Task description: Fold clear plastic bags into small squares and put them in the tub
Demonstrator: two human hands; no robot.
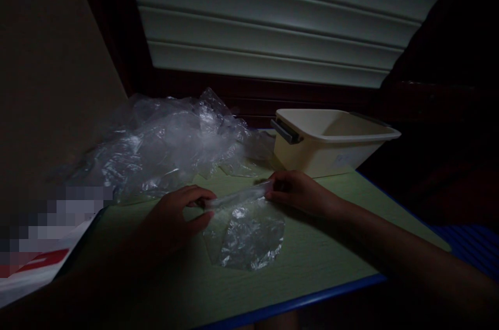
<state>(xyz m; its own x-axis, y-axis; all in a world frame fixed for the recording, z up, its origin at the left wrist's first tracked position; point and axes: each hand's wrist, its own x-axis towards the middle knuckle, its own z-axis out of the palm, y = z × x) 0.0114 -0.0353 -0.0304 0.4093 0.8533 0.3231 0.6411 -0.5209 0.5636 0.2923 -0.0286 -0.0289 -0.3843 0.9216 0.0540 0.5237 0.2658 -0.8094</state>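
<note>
A clear plastic bag (249, 231) lies crinkled on the green table, its upper edge stretched between both hands. My left hand (183, 213) pinches the left end of that edge between thumb and fingers. At the right end, my right hand (298, 192) has its fingers closed on the same edge. Behind the hands, a large heap of clear plastic bags (171, 137) spreads over the table's back left part.
A cream plastic bin (319, 156) with dark handles stands at the back right of the table (312, 273), which has a blue rim. Beyond is a slatted panel (265, 23). White and red material (47, 262) is beside the table's left edge.
</note>
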